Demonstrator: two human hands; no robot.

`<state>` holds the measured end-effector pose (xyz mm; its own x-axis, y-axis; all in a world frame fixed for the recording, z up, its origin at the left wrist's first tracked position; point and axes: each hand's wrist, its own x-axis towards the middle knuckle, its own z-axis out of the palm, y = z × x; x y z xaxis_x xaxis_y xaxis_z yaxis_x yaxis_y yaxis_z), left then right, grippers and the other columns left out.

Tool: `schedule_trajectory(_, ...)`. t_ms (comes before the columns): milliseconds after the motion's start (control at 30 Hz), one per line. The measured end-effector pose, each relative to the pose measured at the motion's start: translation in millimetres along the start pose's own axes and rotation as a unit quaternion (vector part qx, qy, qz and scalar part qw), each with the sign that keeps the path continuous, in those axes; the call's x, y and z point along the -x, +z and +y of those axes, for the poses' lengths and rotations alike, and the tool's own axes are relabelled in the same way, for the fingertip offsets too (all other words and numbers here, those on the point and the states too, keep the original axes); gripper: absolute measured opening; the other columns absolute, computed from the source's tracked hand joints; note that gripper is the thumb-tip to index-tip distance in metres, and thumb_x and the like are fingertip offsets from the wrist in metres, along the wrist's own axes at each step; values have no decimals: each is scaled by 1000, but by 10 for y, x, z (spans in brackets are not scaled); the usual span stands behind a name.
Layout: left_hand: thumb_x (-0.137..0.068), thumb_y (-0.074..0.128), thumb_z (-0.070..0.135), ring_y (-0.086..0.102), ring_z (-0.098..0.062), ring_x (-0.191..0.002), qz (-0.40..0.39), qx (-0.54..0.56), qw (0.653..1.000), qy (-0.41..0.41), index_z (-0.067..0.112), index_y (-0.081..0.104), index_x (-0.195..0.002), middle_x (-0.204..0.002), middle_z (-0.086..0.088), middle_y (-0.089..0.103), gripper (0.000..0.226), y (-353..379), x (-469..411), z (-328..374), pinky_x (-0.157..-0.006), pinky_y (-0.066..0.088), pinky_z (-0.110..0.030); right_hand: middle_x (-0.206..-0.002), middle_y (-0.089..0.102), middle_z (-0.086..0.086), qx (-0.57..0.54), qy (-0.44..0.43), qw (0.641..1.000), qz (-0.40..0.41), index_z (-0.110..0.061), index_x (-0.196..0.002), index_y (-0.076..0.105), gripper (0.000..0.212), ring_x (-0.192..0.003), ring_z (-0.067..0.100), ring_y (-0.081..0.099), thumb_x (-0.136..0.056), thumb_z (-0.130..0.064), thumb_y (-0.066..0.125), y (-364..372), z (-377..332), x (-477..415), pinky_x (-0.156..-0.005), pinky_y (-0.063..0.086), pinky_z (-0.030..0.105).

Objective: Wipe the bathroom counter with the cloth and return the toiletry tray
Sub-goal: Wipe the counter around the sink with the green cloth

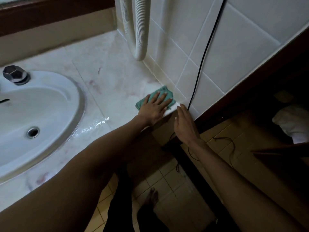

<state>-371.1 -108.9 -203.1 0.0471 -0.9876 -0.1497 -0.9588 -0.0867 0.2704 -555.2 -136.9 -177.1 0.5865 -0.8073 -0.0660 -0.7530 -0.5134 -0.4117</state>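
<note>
A green cloth (164, 91) lies flat on the pale marble counter (110, 84), at its right front corner beside the tiled wall. My left hand (154, 108) presses down on the cloth with fingers spread. My right hand (185, 123) is held flat and edge-on just off the counter's front corner, fingers straight, holding nothing. No toiletry tray is in view.
A white oval sink (66, 91) with a chrome tap knob (15, 74) fills the left. Water glistens (93, 126) on the counter near the basin. Two white corrugated hoses (141, 30) hang at the back. A black cable (207, 47) runs down the tiled wall.
</note>
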Motion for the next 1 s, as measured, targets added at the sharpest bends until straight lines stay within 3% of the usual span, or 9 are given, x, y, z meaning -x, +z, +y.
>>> schedule_trajectory(100,-98,2,55,-2,-21,-156,-15,-7,998,59,43,12,-158,-168,7,4,62,11,199,-22,-124,0,-51,-160,26,16,-6,4,1000,-1,-2,-152,28,52,-149,28,23,-102,-12,38,-35,-46,-17,-121,23,37)
schedule_trajectory(267,-106,15,48,-5,-16,-155,0,-24,996,90,44,10,-158,-168,10,2,52,63,793,-398,-125,-2,-42,-162,22,13,-7,-3,1000,-23,-5,-150,32,48,-149,28,20,-104,-17,36,-40,-212,-166,-120,23,39)
schedule_trajectory(333,-106,15,48,-2,-16,-155,6,-31,998,50,44,11,-158,-168,10,4,51,4,1020,-707,-125,2,-42,-160,25,17,-2,-28,999,-28,-4,-148,37,46,-147,31,25,-104,-19,36,-4,-289,-253,-120,25,41)
schedule_trajectory(433,-104,12,50,2,-18,-156,24,-12,997,-76,44,11,-157,-168,9,8,53,-113,1122,-990,-124,8,-48,-159,28,18,2,-54,998,-41,-3,-146,41,46,-146,33,28,-104,-22,37,104,-417,-354,-118,27,44)
schedule_trajectory(600,-106,21,45,7,-22,-155,98,35,961,-255,38,19,-158,-168,4,14,52,83,1145,-475,-124,5,-49,-159,28,18,-14,-93,994,-63,-4,-145,42,45,-146,33,26,-105,-24,35,312,-715,-410,-118,26,45)
schedule_trajectory(767,-107,19,46,5,-18,-156,78,5,981,-180,40,14,-158,-168,7,11,52,218,1889,-570,-125,5,-46,-158,27,22,-10,-106,991,-82,-5,-144,42,46,-146,37,23,-106,-28,33,529,-1014,-371,-120,21,46)
schedule_trajectory(1000,-108,21,45,2,-16,-156,66,-13,978,-200,39,14,-159,-168,8,8,52,230,2921,-961,-125,5,-43,-164,14,16,25,-142,983,-112,-9,-152,29,53,-152,31,9,-105,-34,33,850,-1508,-44,-123,8,50)
